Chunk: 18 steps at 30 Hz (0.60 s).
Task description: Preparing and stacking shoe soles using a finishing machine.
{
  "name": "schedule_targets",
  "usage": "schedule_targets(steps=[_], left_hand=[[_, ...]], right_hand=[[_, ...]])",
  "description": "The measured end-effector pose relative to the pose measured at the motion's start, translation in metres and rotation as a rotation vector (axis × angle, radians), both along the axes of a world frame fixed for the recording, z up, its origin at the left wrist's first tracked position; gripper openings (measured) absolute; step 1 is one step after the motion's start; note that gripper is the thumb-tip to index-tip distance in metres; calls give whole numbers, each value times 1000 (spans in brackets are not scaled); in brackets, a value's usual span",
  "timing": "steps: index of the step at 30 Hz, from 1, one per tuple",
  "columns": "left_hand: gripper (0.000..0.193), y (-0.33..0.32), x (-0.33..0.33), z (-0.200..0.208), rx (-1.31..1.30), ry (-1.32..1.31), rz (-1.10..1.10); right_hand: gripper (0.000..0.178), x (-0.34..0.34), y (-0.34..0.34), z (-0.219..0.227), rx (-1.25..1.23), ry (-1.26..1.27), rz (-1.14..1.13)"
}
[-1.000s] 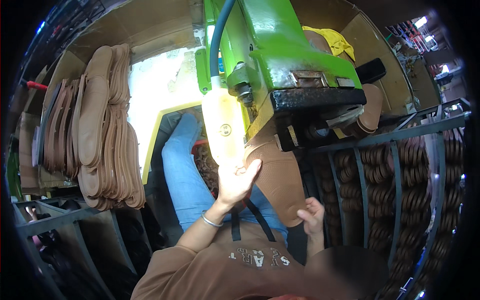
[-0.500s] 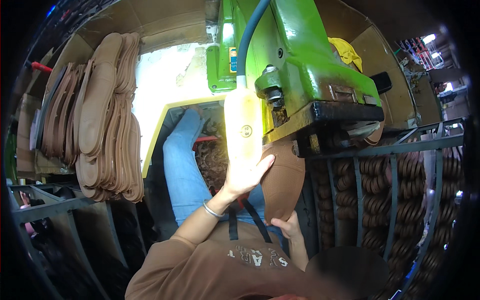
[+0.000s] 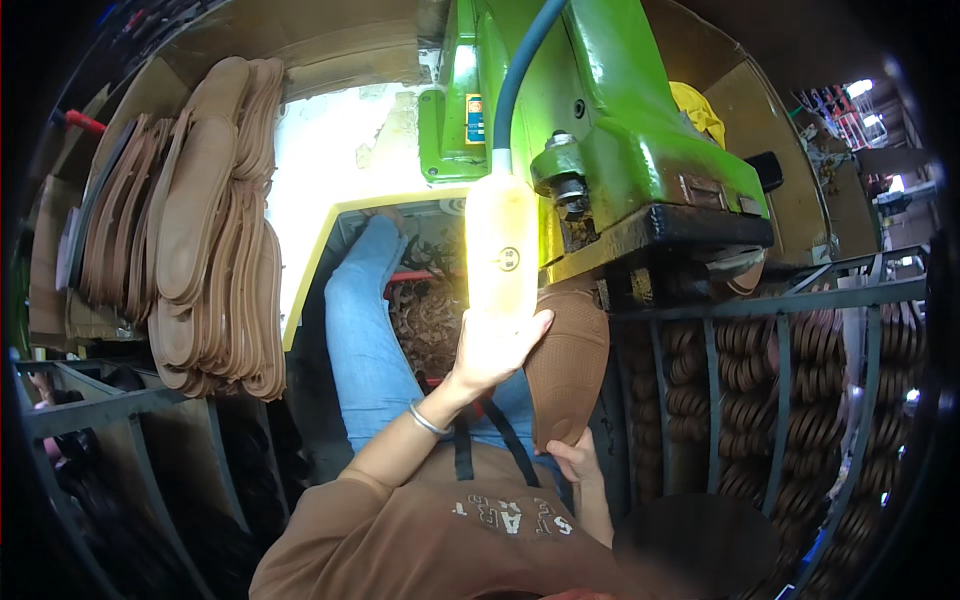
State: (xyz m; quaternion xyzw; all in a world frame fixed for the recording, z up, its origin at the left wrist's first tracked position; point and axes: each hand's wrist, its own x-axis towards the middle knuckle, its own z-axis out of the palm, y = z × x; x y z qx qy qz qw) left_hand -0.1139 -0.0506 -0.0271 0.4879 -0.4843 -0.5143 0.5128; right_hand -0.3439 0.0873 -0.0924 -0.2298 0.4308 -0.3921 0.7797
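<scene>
A brown textured shoe sole (image 3: pixel 568 375) lies below the head of a green machine (image 3: pixel 655 150), its far end close under the metal edge. My right hand (image 3: pixel 578 460) pinches the near end, thumb on top. At the sole's left edge is my left hand (image 3: pixel 492 352), its thumb laid over that edge. A bright tubular lamp (image 3: pixel 502 250) hides the other left fingers, so their grip shows only in part.
Stacked brown soles (image 3: pixel 205 240) stand at the left in a cardboard box (image 3: pixel 340 45). Racks with rows of brown soles (image 3: pixel 752 385) line the right side. Brown scraps (image 3: pixel 430 325) fill a bin between my legs. A yellow-edged opening (image 3: pixel 312 270) borders the white worktop.
The sole has turned slightly, and more of its far end shows below the machine head. The machine and lamp appear a little farther right. Both hands keep their places on the sole.
</scene>
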Motion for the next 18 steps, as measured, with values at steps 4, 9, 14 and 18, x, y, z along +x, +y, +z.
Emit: schedule_targets(steps=[4,9,14,18], left_hand=[[10,-2,-5,-6,-220,45,136],[8,11,2,7,-46,102,202],[12,2,-7,4,-7,15,53],[11,-2,-5,11,-184,20,96]], right_hand=[[49,1,10,7,-35,0,-114],[52,-15,-10,39,-110,104,-145],[52,-10,8,0,7,54,-84],[50,0,14,5,11,-43,-154]])
